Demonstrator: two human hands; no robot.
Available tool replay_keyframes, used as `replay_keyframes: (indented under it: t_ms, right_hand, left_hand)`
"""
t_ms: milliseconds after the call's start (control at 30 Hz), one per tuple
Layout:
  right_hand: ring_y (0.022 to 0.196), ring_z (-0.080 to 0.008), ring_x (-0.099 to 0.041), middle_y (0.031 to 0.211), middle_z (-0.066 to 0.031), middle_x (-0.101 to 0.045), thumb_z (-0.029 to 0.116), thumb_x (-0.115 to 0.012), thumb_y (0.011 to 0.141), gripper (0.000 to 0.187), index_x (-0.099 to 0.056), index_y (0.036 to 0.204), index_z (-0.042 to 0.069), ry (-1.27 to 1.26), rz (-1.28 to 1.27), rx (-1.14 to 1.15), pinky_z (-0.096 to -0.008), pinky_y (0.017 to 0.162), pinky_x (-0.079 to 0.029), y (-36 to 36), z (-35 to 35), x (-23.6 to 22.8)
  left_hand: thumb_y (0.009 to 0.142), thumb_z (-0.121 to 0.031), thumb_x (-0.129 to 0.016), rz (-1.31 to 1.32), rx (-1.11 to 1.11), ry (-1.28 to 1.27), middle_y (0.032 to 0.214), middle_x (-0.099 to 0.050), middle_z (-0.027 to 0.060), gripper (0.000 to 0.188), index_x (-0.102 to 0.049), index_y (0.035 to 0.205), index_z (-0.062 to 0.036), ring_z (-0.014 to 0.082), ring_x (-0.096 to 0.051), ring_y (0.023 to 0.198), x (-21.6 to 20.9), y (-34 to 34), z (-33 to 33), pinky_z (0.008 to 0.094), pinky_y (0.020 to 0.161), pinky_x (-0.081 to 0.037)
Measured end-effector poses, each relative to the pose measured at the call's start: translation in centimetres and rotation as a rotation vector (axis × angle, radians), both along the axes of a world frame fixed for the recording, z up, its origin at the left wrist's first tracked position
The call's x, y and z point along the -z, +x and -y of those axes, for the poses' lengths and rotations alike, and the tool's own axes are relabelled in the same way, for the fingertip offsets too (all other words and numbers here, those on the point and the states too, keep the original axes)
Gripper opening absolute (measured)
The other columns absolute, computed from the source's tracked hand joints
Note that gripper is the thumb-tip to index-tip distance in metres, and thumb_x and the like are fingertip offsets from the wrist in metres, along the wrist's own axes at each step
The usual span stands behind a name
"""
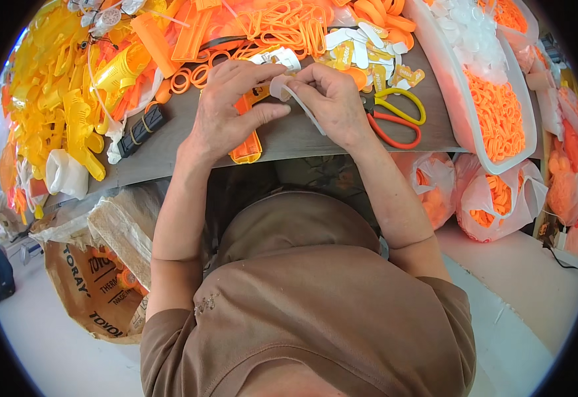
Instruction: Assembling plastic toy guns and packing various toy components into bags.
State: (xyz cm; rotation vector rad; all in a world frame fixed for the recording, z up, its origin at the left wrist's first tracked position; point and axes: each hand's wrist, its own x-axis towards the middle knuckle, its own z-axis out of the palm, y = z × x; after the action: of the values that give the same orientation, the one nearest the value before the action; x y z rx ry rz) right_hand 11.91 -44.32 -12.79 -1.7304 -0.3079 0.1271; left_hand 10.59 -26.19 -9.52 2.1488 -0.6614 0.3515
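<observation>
Pinched in my right hand (335,102) is a translucent white plastic piece, with a rounded end (279,87) and a thin strip (312,116) hanging below the fingers. My left hand (232,106) is curved just left of its rounded end, thumb and fingers apart, with nothing visible between them. Beneath and beside the left hand lies an orange plastic part (247,147) with yellow portions, partly hidden by the hand. Scissors with one yellow and one red handle (400,109) lie right of my right hand; their blades are mostly hidden.
Yellow plastic parts (50,86) heap up at left, near a black bundled block (142,129). Orange clips (289,26) and white tags (352,46) lie behind. A clear bin (457,126) holds small orange pieces. Below are a paper sack (77,291) and plastic bags (500,202).
</observation>
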Motion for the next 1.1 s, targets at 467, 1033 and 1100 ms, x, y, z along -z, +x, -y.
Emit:
replay_keyframes:
  t_ms: [467, 1033, 1100]
  right_hand:
    - [0.089, -0.0212, -0.060, 0.102, -0.0147, -0.057, 0.008, -0.048, 0.091, 0.024, -0.047, 0.112, -0.002, 0.346, -0.337, 0.079, -0.0320, 0.072, -0.053, -1.8, -0.8, -0.4]
    - [0.100, -0.0271, -0.060, 0.107, -0.0171, -0.059, 0.002, -0.047, 0.089, 0.026, -0.052, 0.112, -0.008, 0.799, -0.460, 0.092, -0.0399, 0.091, -0.048, -4.5, -1.6, 0.7]
    - [0.101, -0.0273, -0.060, 0.109, -0.0176, -0.059, 0.002, -0.047, 0.089, 0.027, -0.052, 0.114, -0.008, 0.813, -0.456, 0.092, -0.0399, 0.092, -0.047, -4.7, -1.7, 0.6]
  left_hand:
    - [0.069, -0.007, -0.071, -0.023, -0.019, -0.032, 0.083, -0.066, 0.0049, 0.027, -0.068, 0.096, -0.0089, 0.0178, -0.058, 0.076, 1.3, 0.4, -0.6, 0.0296, 0.071, -0.046]
    - [0.069, -0.005, -0.070, -0.022, 0.028, 0.106, 0.083, -0.067, 0.0041, 0.028, -0.069, 0.097, -0.0099, 0.0183, -0.054, 0.073, 0.7, 0.3, -1.1, 0.0293, 0.067, -0.046]
    - [0.071, -0.006, -0.069, -0.112, 0.019, 0.033, 0.082, -0.066, 0.0033, 0.027, -0.069, 0.097, -0.0097, 0.0178, -0.053, 0.073, 0.6, 0.3, -1.0, 0.0290, 0.068, -0.046]
